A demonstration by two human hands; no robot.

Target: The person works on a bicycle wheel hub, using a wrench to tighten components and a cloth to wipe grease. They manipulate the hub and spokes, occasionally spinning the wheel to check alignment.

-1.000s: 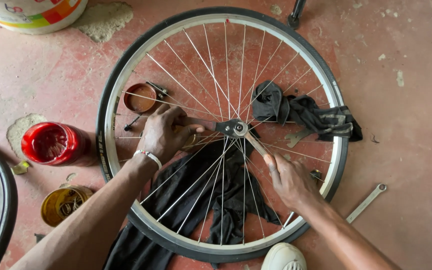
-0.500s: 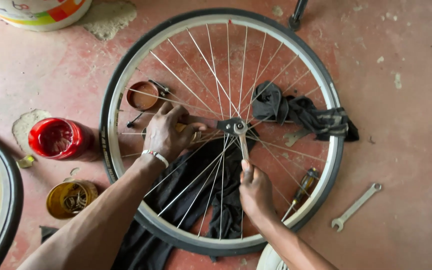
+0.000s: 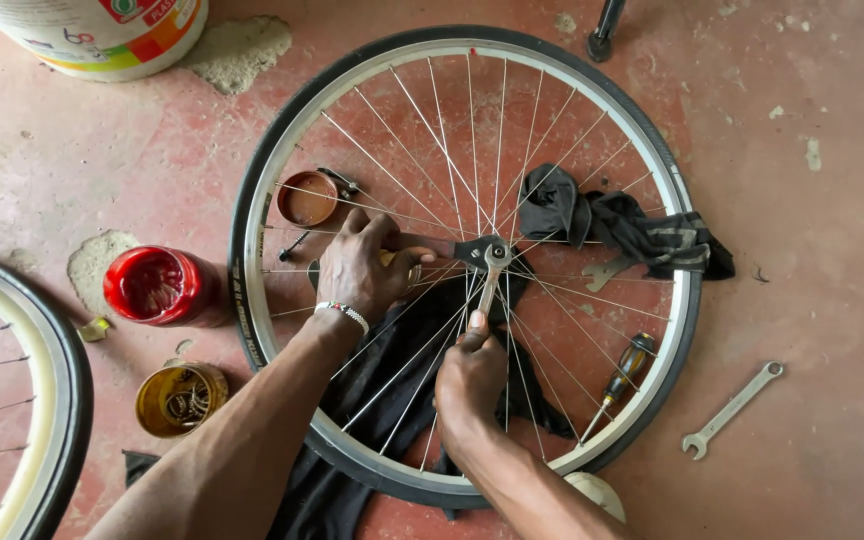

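At the hub (image 3: pixel 492 250) of the floor-laid wheel (image 3: pixel 252 300), right hand (image 3: pixel 470 378) is gripping a stiff slim spanner (image 3: pixel 490 280) closed-fisted; left hand (image 3: pixel 362 265) is clamping another tool's handle (image 3: pixel 399 262). Spokes look bendable; hold tools at their ends.

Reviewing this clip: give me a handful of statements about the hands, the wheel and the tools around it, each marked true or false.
1. The right hand holds a spanner set on the hub of the bicycle wheel. True.
2. The left hand lies flat on the floor outside the wheel. False: it reaches in among the spokes and holds a tool at the hub.
3. A screwdriver lies inside the rim, to the right of the hands. True.
4. A loose spanner lies on the floor outside the wheel. True.
5. The red jar stands inside the rim. False: it stands outside it, on the left.
6. The wheel stands upright. False: it lies flat on the floor.
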